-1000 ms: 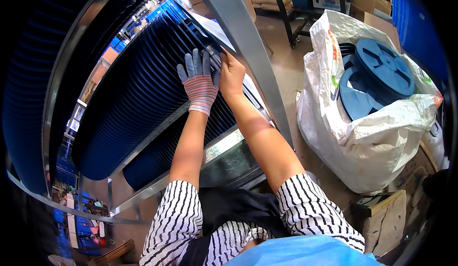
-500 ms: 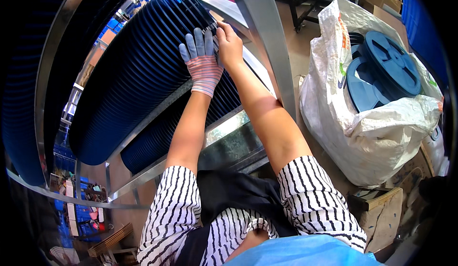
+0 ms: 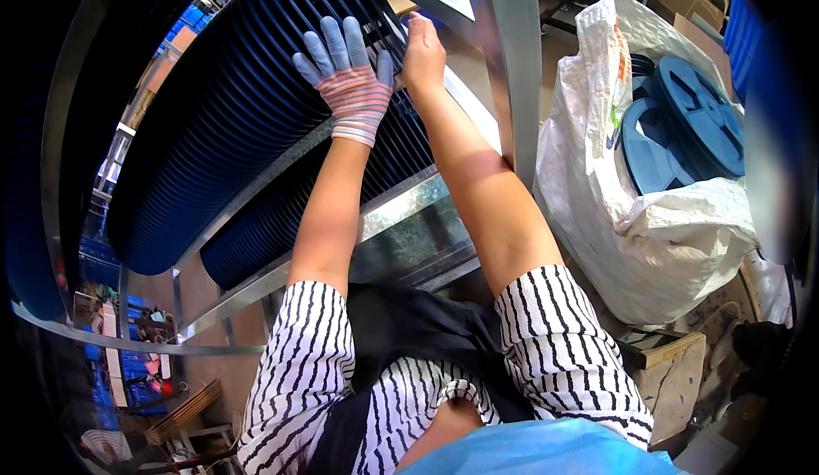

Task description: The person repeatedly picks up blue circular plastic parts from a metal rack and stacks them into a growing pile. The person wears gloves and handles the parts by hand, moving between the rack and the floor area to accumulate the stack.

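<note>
Two hands work at a packed row of dark blue reels standing on edge in a metal rack.

The rack's point(image 3: 401, 211) grey rails run slantwise under the reels point(image 3: 222, 134), which fill it from its upper right end down to its lower left end, rim against rim, with no gap between them. The left hand point(image 3: 345, 78), in a grey glove with a striped cuff, lies flat on the reel rims near the rack's upper end, fingers point(image 3: 328, 44) spread and released. The bare right hand point(image 3: 422, 49) is just beside it, fingers curled onto the reel edges by the upright post point(image 3: 512, 66); whether they grip one I cannot tell. Right of the post stands a white sack point(image 3: 631, 236) holding more blue reels point(image 3: 682, 125), crowding the floor; cardboard and clutter lie beyond it.
</note>
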{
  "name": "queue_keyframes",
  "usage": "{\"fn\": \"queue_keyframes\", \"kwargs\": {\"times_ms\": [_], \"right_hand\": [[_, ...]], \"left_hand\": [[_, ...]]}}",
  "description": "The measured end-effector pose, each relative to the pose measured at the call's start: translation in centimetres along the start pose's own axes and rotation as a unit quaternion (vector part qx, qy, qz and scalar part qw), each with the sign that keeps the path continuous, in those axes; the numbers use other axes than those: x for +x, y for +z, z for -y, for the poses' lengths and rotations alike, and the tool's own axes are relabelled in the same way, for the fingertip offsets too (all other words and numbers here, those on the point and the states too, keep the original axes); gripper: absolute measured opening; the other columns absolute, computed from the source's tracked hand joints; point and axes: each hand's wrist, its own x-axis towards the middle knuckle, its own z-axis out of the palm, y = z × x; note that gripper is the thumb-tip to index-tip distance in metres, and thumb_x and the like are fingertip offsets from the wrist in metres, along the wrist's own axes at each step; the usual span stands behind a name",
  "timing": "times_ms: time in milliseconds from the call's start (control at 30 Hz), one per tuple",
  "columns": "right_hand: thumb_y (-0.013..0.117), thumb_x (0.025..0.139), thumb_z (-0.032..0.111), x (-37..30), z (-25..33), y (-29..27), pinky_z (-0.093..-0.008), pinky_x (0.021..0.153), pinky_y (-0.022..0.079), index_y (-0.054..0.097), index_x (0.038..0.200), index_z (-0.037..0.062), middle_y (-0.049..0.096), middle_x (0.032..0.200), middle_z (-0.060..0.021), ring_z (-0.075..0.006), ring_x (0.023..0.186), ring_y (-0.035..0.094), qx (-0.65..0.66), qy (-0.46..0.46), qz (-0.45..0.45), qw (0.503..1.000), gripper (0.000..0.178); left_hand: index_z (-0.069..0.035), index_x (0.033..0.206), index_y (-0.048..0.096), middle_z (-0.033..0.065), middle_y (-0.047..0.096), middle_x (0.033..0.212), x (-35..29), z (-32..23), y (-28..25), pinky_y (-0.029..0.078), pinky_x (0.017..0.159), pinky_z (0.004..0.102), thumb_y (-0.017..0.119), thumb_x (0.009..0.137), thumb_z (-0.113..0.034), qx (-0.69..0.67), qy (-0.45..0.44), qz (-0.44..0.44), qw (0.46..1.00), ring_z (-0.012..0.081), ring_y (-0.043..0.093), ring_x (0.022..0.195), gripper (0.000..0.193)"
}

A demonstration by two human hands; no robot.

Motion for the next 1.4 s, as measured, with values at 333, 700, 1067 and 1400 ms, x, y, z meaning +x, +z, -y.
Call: {"fn": "queue_keyframes", "kwargs": {"times_ms": [333, 700, 1067, 1400], "right_hand": [[0.041, 0.1, 0.037, -0.6, 1.3, -0.1, -0.0388, 0.09, 0.044, 0.058, 0.114, 0.002, 0.063, 0.108, -0.0188, -0.0321, 0.102, 0.059, -0.033, -0.032, -0.081, 0.996, 0.042], [0.045, 0.096, 0.023, 3.5, 0.1, -2.2, -0.0452, 0.1, 0.035, 0.051, 0.122, -0.0004, 0.052, 0.12, -0.0226, -0.0376, 0.116, 0.047, -0.172, -0.258, -0.095, 0.946, 0.035], [0.056, 0.086, 0.022, -11.8, 10.3, -5.5, -0.0449, 0.087, 0.046, 0.055, 0.094, -0.0039, 0.056, 0.102, -0.0236, -0.0391, 0.1, 0.055, 0.076, -0.166, 0.135, 0.974, 0.027], [0.057, 0.088, 0.034, -27.9, 30.4, -41.5, -0.042, 0.093, 0.046, 0.059, 0.121, 0.0072, 0.061, 0.119, -0.0157, -0.0321, 0.11, 0.057, -0.391, 0.418, 0.006, 0.82, 0.043]], "left_hand": [[-0.004, 0.135, 0.047, 0.0181, 0.048, 0.138, 1.9, 0.6, -10.2, 0.02, 0.114, 0.0466, 0.052, 0.09, -0.036, -0.056, 0.024, 0.082, 0.995, 0.0365, 0.039, 0.132, 0.056], [-0.001, 0.133, 0.047, 0.0227, 0.053, 0.13, -9.4, -3.8, -15.8, 0.029, 0.109, 0.0469, 0.055, 0.087, -0.04, -0.303, 0.073, 0.247, 0.918, 0.0389, 0.048, 0.122, 0.061], [0.005, 0.123, 0.051, 0.0243, 0.061, 0.111, -10.7, -4.7, -12.5, 0.05, 0.081, 0.0433, 0.052, 0.093, -0.026, -0.224, -0.003, 0.339, 0.914, 0.0397, 0.06, 0.091, 0.043], [-0.001, 0.148, 0.024, 0.0234, 0.031, 0.149, -11.7, -1.4, -11.4, 0.026, 0.111, 0.0473, 0.045, 0.096, -0.037, -0.084, 0.243, 0.408, 0.876, 0.0413, 0.03, 0.137, 0.066]]}}
